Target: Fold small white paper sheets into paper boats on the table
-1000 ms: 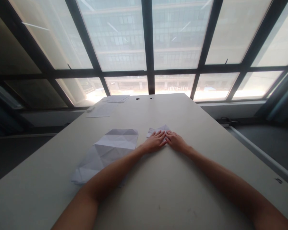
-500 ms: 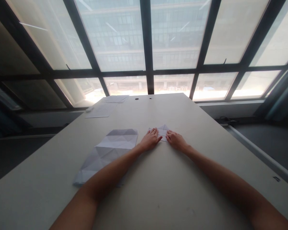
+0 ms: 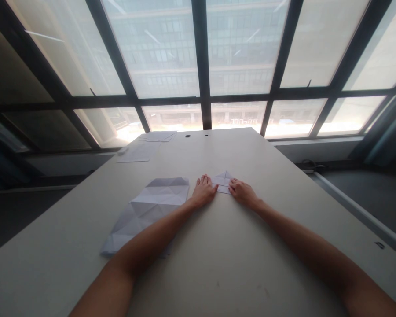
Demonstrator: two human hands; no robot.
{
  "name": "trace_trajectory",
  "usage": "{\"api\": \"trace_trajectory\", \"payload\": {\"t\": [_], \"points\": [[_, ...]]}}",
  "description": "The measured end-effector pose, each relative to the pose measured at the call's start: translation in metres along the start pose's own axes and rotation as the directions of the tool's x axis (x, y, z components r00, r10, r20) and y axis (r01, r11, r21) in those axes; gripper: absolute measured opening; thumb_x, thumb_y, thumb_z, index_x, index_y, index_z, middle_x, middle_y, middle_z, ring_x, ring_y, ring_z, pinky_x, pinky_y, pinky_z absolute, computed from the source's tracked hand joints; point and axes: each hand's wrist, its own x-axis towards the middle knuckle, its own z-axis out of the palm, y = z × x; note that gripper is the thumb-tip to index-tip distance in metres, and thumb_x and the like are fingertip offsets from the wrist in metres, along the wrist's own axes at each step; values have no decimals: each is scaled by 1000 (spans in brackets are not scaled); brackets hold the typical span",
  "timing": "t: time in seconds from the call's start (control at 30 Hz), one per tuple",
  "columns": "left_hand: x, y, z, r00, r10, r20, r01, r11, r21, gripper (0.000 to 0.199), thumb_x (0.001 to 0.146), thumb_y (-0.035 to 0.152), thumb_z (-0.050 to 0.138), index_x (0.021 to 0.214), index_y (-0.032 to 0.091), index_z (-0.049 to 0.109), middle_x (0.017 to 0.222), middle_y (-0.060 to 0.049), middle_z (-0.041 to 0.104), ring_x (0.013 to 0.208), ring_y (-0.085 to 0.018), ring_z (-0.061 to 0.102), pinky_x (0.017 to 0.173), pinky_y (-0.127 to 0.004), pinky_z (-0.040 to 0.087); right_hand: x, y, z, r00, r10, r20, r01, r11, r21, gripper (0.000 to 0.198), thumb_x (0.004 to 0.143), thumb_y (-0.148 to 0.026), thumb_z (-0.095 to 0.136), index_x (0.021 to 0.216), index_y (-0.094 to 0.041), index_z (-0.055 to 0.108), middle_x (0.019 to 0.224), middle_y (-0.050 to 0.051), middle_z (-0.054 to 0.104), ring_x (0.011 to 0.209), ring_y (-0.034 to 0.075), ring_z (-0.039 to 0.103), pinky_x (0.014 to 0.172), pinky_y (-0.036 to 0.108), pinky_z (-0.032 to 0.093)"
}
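A small folded sheet of white paper [image 3: 222, 181] lies on the white table, its far side rising to a point and creases running across it. My left hand [image 3: 203, 190] rests flat at its left end, fingers stretched and thumb toward the paper. At the right end, my right hand [image 3: 241, 191] has its fingers curled over the paper's edge, and they hide that corner. Left of my left forearm lies a larger creased sheet of paper [image 3: 152, 204], partly covered by the arm.
More white sheets [image 3: 135, 152] lie at the table's far left corner. Two dark holes, one a round hole [image 3: 188, 136], sit near the far edge of the table [image 3: 218, 246]. Tall windows [image 3: 165, 53] stand beyond it.
My left hand has slid a little to the left, uncovering more of the folded paper. My right hand stays almost in place at the right end.
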Motion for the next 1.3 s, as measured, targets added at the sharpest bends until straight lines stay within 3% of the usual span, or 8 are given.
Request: {"api": "trace_trajectory", "payload": {"t": [0.2,0.33,0.5,0.83,0.93,1.07,1.17,1.3], "points": [[0,-1,-3,990,137,41,-137,991,-7,53,103,41,29,148,17,40,158,-14,31,148,-31,22,119,-56,11,5,14,5,999,50,-13,-50,998,29,35,98,-22,43,126,-16,63,143,13,54,136,25,45,113,41,31],[1,-2,-5,973,222,63,-219,974,-61,52,103,42,31,148,18,40,158,-14,32,148,-29,24,119,-51,18,7,24,9,999,45,-17,-43,995,85,39,99,-22,42,133,-17,59,146,12,51,139,25,42,115,44,29],[3,-3,-5,967,251,45,-245,964,-107,52,102,43,36,147,18,42,156,-14,35,146,-29,28,119,-48,22,7,30,11,1000,-5,-2,5,995,103,49,96,-34,51,141,-18,52,150,13,46,142,27,37,117,47,25],[2,-1,-8,961,259,-97,-269,956,-113,36,100,37,44,131,26,61,141,-9,56,133,-25,48,113,-42,37,5,33,10,997,-76,-21,78,992,102,52,94,-40,55,141,-18,52,149,15,46,141,28,39,116,50,26],[2,0,-8,941,333,-55,-338,930,-145,42,101,38,43,137,22,56,146,-11,50,138,-25,43,115,-41,33,5,33,11,995,-95,-1,95,990,101,54,95,-42,52,143,-17,50,151,16,43,143,28,35,117,51,24],[1,2,-7,883,468,31,-456,872,-177,54,103,46,37,152,23,35,157,-10,34,146,-25,29,119,-44,22,3,28,10,981,-189,43,184,977,110,59,99,-44,42,151,-16,38,155,15,37,147,26,28,119,51,19],[0,3,-7,879,473,55,-458,873,-168,57,103,48,33,156,25,27,160,-9,29,148,-26,25,119,-46,18,2,24,10,970,-228,81,217,968,125,60,100,-41,38,153,-13,32,157,14,33,148,24,25,120,47,18],[-1,4,-7,884,465,48,-453,878,-157,56,104,48,29,155,25,26,160,-9,30,147,-25,26,119,-44,19,3,22,12,978,-178,106,165,979,117,58,101,-40,35,153,-15,32,158,12,31,148,23,24,120,47,16]]}}
